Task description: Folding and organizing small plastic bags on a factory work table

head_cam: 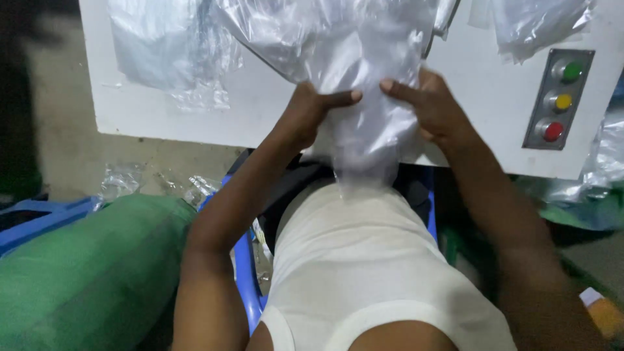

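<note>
Left hand (312,110) and right hand (432,104) both clamped on clear plastic bag (364,84); thumbs nearly meeting across film; bag's long axis runs away from fingers, up white machine top (273,110).

left hand (311,109), right hand (434,104), gripping clear plastic bag (364,78)

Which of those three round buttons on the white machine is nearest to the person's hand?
The red button, lowest of the three on the grey panel. It sits closest to the right hand; the yellow button and green button are higher up.
</note>
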